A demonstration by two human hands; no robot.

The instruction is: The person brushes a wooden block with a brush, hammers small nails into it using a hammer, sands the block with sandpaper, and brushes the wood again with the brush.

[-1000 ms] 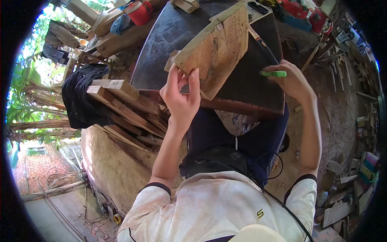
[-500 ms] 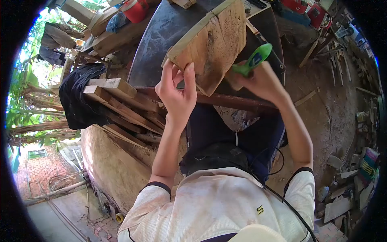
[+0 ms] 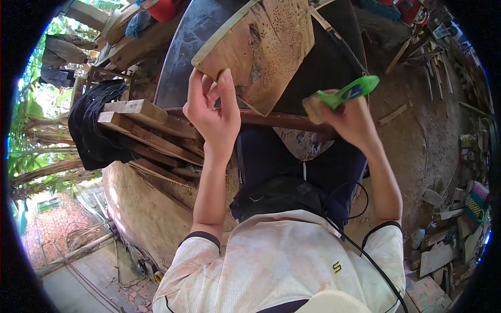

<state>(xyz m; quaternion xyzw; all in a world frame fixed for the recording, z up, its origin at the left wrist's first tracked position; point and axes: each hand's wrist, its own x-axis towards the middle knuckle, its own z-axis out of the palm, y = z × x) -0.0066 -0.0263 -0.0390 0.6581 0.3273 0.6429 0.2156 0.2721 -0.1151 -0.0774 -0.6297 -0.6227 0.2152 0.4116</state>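
Tilted above the dark table [image 3: 175, 57] is a wooden board [image 3: 271, 47] with small holes and a dark crack on its face. My left hand [image 3: 214, 107] pinches its lower left corner between thumb and fingers. My right hand [image 3: 349, 117] is closed on a brush with a green handle [image 3: 355, 89]. Pale bristles [image 3: 314, 108] point left toward the board's lower edge, with a gap between them. A long tool with a dark handle [image 3: 344, 48] lies on the table behind the board.
Several wooden beams [image 3: 141, 133] lie left of the table, with a black cloth [image 3: 94, 125] over their ends. A red container [image 3: 162, 8] stands at the upper left. Wood scraps [image 3: 438, 258] and a woven item [image 3: 476, 203] are on the right.
The board and my left hand have shifted left and slightly up in view. My right hand swung the brush in toward the board, then back a little to the right, bristles now facing left.
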